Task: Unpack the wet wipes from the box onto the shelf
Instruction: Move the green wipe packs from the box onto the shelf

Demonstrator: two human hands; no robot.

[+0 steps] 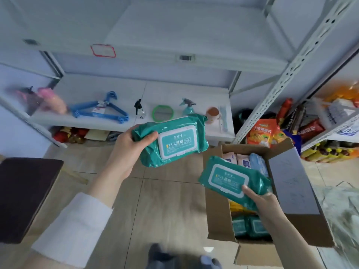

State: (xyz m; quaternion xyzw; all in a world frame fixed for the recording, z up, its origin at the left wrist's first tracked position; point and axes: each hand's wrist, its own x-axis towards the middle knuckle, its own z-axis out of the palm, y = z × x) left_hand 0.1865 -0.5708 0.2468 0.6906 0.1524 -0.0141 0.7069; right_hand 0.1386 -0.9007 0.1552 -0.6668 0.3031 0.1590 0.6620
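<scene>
My left hand [130,150] grips one green wet wipes pack [172,142] by its left end, held in the air in front of the white shelf [124,94]. My right hand [262,200] holds a second green wet wipes pack [231,181] by its near edge, just above the open cardboard box [219,210] on the floor. Inside the box lie more green packs [250,226] at the near end and white and blue packs [246,162] at the far end.
The shelf carries blue hangers [97,111], a black spray bottle [138,109], a green-rimmed round thing [162,113], a teal spray bottle [187,107] and a brown cup [213,114]. A metal upright [281,78] stands right; snack bags [262,134] beyond it. A dark stool [23,195] sits left.
</scene>
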